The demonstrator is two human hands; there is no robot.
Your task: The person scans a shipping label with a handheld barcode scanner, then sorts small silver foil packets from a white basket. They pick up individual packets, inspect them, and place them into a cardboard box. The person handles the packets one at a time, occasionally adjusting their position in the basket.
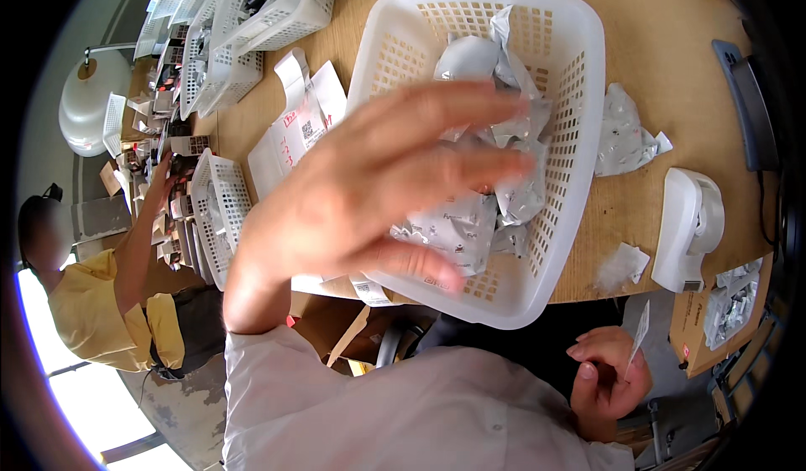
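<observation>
Over a white perforated plastic basket (592, 76), my left hand (353, 181) hovers with fingers spread, somewhat blurred and holding nothing that I can see. Several silver foil packets (453, 240) lie in the basket, partly hidden behind that hand. A rounded pale item (468, 57) sits among them at the far end. At the lower right, close to my body, my right hand (606, 383) is closed on a small, thin white label (641, 330) held on edge between its fingers.
Right of the basket are another silver packet (623, 135), a white tape dispenser (682, 236) and a dark device (756, 102). A cardboard box (690, 316) with packets stands lower right. White papers (269, 148) and more baskets (281, 18) lie left. A co-worker in yellow (88, 311) reaches toward shelves.
</observation>
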